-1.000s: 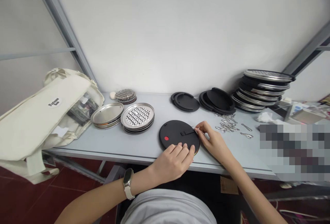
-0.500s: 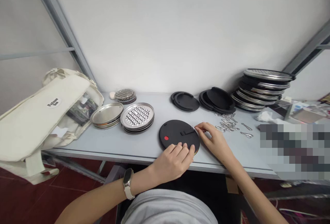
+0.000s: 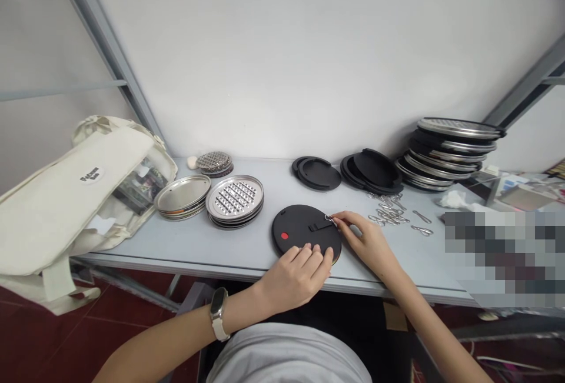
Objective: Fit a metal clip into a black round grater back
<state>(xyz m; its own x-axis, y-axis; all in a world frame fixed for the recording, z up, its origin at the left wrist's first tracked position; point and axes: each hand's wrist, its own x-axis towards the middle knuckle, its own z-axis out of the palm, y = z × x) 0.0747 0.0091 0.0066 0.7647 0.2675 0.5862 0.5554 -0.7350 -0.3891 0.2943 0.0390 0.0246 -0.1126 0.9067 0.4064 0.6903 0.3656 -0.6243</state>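
The black disc (image 3: 296, 225) lies flat on the table (image 3: 185, 245), near its front edge, and it is directly under the fingers of the left hand (image 3: 295, 277). These fingers are half bent and placed close to each other, and their tips touch the near right part of the upper face. The thumb of this hand is hidden, so I cannot tell whether it grips the disc from the side or only presses it from above.

The right hand (image 3: 364, 243) is at the right rim of the disc. Its thumb and forefinger are closed together in a pinch, and between them they grasp a small metal clip (image 3: 329, 217), whose wire loop shows beyond the fingertips, over the rim. The other fingers of this hand are curled loosely. A narrow black strip (image 3: 322, 226) on the disc runs from near the middle toward the clip, and a red dot (image 3: 285, 236) is on the left side of the same face.

To the right of the disc, beyond the right hand, there are loose metal clips (image 3: 389, 212), scattered on the table. Behind the disc lie other black discs (image 3: 316, 173), well apart from the left hand. To the left of the disc is a pile of grater discs (image 3: 235, 197), which no finger touches.
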